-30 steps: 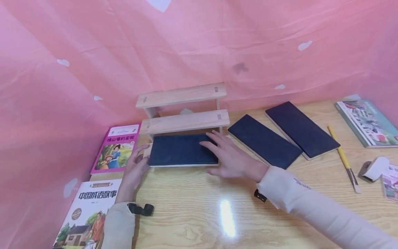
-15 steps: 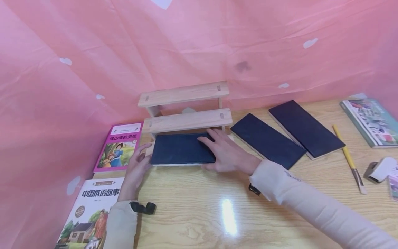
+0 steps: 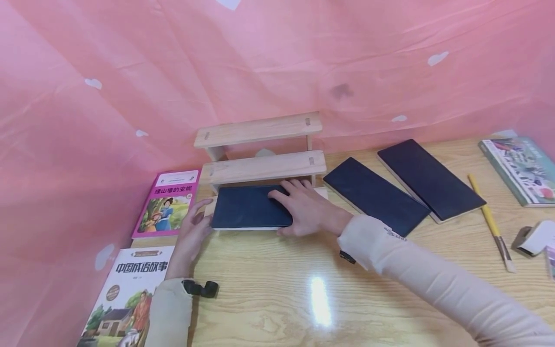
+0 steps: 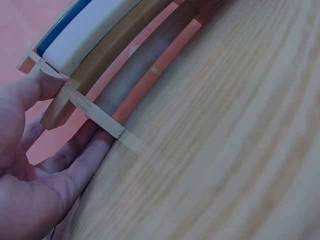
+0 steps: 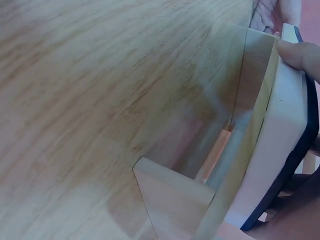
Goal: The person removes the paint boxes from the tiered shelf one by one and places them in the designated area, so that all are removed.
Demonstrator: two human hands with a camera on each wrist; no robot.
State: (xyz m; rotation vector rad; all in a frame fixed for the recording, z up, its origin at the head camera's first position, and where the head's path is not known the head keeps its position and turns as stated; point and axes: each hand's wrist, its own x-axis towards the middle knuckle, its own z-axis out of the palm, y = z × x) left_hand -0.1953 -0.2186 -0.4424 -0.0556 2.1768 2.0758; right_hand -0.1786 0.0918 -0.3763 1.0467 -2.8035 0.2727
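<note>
A dark blue notebook (image 3: 249, 207) with a pale edge lies flat on the lowest step of a tiered wooden rack (image 3: 260, 166). My right hand (image 3: 305, 207) grips the notebook's right part, fingers over its top and far side; the right wrist view shows the thumb (image 5: 300, 57) against its pale edge. At the left end of that step, my left hand (image 3: 191, 233) holds the rack. In the left wrist view the thumb (image 4: 42, 87) touches the step's end, and other fingers lie by the short leg (image 4: 97, 114). My right hand hides the notebook's right end.
Two more dark notebooks (image 3: 375, 197) lie right of the rack, overlapping slightly. Further right are a yellow-handled paintbrush (image 3: 487, 212), a white gadget (image 3: 537, 237) and a green-edged book (image 3: 520, 168). A pink book (image 3: 169, 205) and a white book (image 3: 130, 294) lie at left.
My right hand has moved left along the notebook and now covers its right end. The left hand stays at the rack's left end. The view has shifted slightly.
</note>
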